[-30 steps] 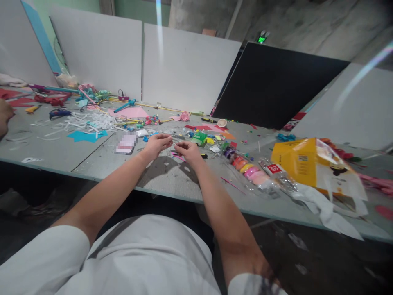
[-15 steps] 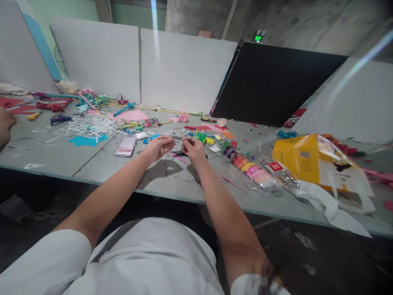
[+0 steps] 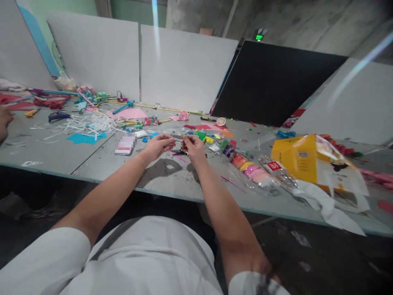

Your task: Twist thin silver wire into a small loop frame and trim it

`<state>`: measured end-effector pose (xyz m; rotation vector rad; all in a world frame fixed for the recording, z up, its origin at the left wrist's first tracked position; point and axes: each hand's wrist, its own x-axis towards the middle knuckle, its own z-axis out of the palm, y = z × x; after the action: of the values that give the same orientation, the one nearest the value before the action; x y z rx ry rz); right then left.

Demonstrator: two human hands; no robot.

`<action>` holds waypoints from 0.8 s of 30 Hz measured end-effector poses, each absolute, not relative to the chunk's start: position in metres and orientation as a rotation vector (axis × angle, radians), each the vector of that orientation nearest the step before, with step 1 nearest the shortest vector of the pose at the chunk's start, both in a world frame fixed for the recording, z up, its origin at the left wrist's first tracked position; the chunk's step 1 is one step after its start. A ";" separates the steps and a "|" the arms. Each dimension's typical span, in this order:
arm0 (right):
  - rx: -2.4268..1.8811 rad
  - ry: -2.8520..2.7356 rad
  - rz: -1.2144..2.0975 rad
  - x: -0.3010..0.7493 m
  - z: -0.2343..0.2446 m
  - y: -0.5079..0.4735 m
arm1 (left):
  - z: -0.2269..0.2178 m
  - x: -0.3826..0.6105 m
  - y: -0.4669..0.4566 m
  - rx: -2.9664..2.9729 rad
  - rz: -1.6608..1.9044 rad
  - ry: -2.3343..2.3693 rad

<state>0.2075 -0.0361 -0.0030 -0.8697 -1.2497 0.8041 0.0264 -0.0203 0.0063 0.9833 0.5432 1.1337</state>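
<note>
My left hand (image 3: 161, 146) is raised a little above the table (image 3: 172, 174), its thumb and fingers pinched together. Facing it, my right hand (image 3: 194, 148) pinches too, its fingertips a short gap away. Whatever lies between the fingertips is thin and too small to make out. Below and between the hands, a dark tool (image 3: 178, 154) lies on the table, partly hidden by the right hand. A thin pink strip (image 3: 181, 158) lies beside it. Left of my left hand rests a phone-shaped flat object (image 3: 125, 144), its surface blurred out.
To the right lie a pack of coloured clay (image 3: 245, 166) and a yellow and white bag (image 3: 294, 157). White paper strips (image 3: 89, 124) and a blue sheet (image 3: 82, 138) are at left. Another person's hand (image 3: 4, 123) shows at the left edge. Upright boards (image 3: 187, 69) line the back.
Both hands keep nearly the same pinched pose over the same spot. The whole view has shifted very slightly.
</note>
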 end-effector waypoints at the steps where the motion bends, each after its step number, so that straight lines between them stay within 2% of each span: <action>1: -0.871 -1.248 0.802 0.207 -0.003 -0.036 | 0.006 0.026 -0.021 0.991 1.131 0.546; 24: -0.960 -1.177 0.891 0.207 0.001 -0.038 | 0.005 0.029 -0.019 0.962 1.108 0.583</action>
<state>0.2067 -0.0380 0.0007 -0.9600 -1.1771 0.8907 0.0294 -0.0190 0.0053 0.9624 0.5826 1.1083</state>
